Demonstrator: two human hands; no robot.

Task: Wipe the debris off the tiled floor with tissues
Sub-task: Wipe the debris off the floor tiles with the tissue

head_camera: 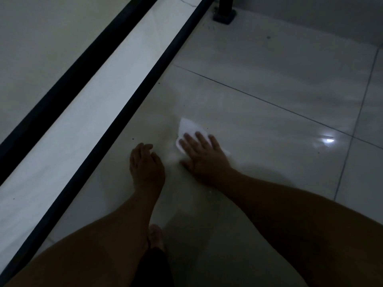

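— Tissue (190,129) down on the tiled floor (269,104), is it?

— Yes, a white one, flat on the tile just ahead of the crouching person. The right hand (204,155) lies spread on top of it, fingers straight, pressing it down rather than gripping. The left hand (146,162) rests on the floor just beside it, fingers loosely bent, with nothing in it that I can see.

— How far along, would you say?

— Mid-wipe, I'd judge. Dark specks (268,37) lie about: one near the black rail (145,85), one just off the tissue's far edge, one well away toward the black post (224,15). So there's floor left to cover.

— Has it picked anything up?

— Can't tell. The tissue's underside is hidden, and the hand covers its near half. The room is dim, with only a lamp glare (327,140) on the tile to the right, so fine dust wouldn't show. What lies beyond the rail I can't make out, and the person's legs cut off the nearest tile.
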